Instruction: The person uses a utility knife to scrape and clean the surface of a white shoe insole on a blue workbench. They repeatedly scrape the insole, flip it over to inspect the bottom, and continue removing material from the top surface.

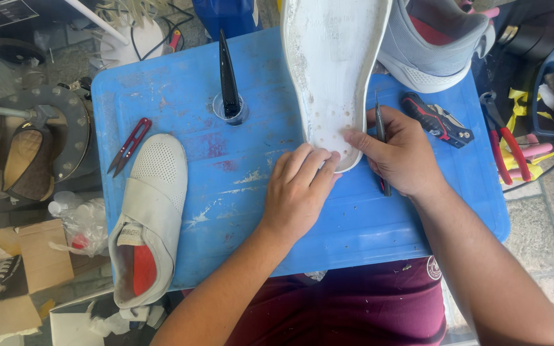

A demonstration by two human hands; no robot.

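Note:
A white shoe sole (331, 70) lies bottom-up on the blue plastic board (238, 205) across my lap. My left hand (299, 189) presses its fingertips on the sole's near end. My right hand (402, 154) grips a thin dark awl-like tool (380, 138) and its forefinger touches the sole's edge. A grey shoe upper (434, 45) sits at the far right of the sole.
A white strap shoe (149, 218) lies at the board's left, red thread snips (129, 146) beside it. A small cup holding a black pointed tool (228, 83) stands mid-board. A black and red utility knife (437, 120) and red pliers (504, 144) lie right.

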